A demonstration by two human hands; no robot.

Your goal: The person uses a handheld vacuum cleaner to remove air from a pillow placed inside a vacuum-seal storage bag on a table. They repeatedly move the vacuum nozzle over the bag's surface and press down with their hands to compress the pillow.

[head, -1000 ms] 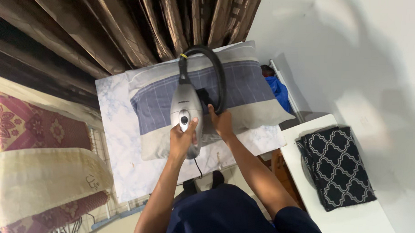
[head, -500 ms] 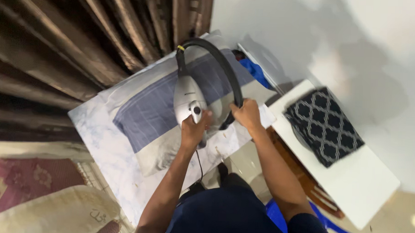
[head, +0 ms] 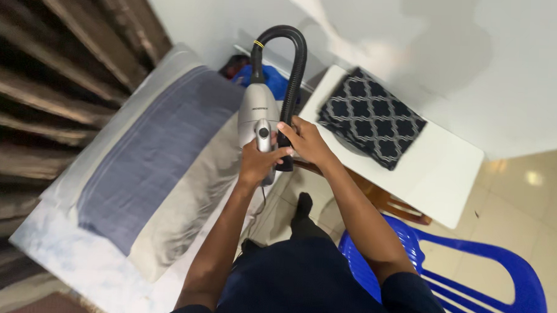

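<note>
A silver handheld garment steamer point(head: 255, 109) with a looped black hose point(head: 294, 64) hangs in front of me, lifted off the cloth. My left hand point(head: 258, 164) grips its handle, thumb near the switch. My right hand point(head: 303, 142) holds the black hose end beside the body. To the left, a grey and blue striped cloth point(head: 155, 164) lies spread flat on a white padded board point(head: 71, 263).
A white side table point(head: 438, 174) at the right carries a folded black cloth with a white lattice pattern point(head: 371, 118). A blue plastic chair point(head: 472, 274) stands at lower right. Brown curtains point(head: 53, 74) hang on the left. Blue fabric point(head: 272, 79) lies behind the steamer.
Both hands have lifted the steamer off the striped cloth and carried it right, toward the white table. My view has swung right, bringing the blue chair in.
</note>
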